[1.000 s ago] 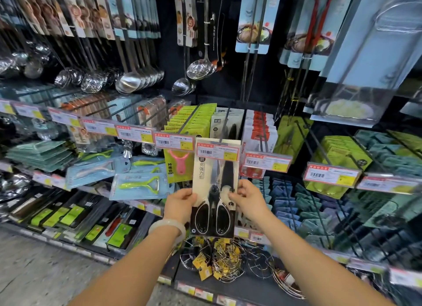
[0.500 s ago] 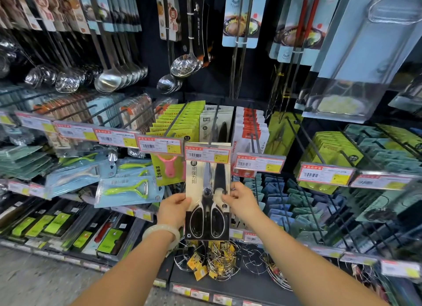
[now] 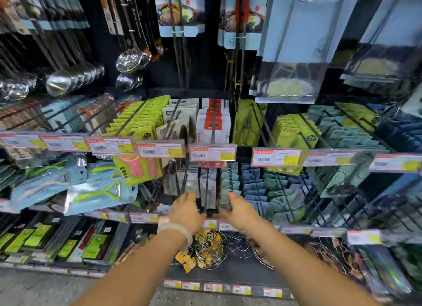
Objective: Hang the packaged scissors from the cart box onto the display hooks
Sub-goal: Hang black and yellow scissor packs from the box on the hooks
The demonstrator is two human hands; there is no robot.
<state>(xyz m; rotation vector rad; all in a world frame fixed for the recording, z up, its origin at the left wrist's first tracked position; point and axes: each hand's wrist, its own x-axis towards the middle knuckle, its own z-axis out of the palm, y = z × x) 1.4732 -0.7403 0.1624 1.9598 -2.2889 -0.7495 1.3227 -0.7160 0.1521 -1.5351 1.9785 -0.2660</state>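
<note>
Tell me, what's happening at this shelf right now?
A person is stocking a shop display of kitchen tools. Both hands are empty and open at this moment: the left hand and the right hand reach toward the hooks just under the row of price tags. Packaged scissors hang on a hook behind those tags. The picture is blurred, so I cannot tell whether the fingers touch anything.

Head-worn view, forward and down, near display hooks [image 3: 206,189]
</note>
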